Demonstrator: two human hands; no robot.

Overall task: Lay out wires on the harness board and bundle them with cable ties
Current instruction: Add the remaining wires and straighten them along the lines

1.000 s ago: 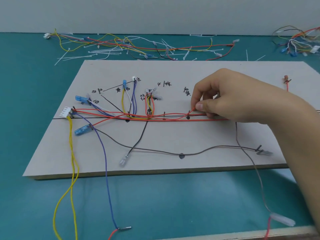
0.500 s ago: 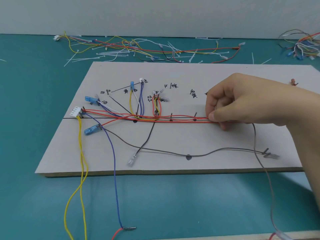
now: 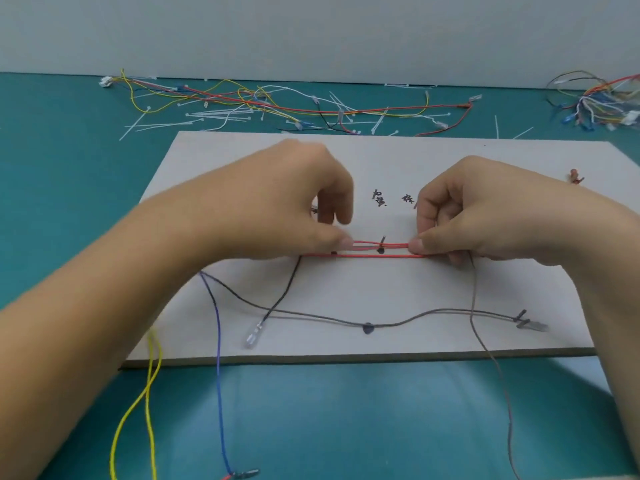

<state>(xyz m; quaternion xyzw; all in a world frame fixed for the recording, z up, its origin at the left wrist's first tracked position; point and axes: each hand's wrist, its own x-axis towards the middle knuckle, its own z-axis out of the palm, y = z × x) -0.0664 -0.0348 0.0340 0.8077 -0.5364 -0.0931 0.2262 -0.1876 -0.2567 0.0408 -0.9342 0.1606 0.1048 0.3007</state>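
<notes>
While your left hand (image 3: pixel 294 209) and right hand (image 3: pixel 485 216) each pinch the red wires (image 3: pixel 377 250), their run spans left-right between both grips on the harness board (image 3: pixel 433 161).

Teal tabletop (image 3: pixel 52 202), matte and flat, meeting a plain pale grey wall (image 3: pixel 311 29) along its far edge

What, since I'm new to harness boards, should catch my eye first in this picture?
Two hands meet mid-way along the grey harness board: the left hand and the right hand each pinch the red wires stretched straight between them. Behind the board, loose wires and white cable ties litter the teal table. Yellow wires and a blue wire trail off the board's near edge.
</notes>
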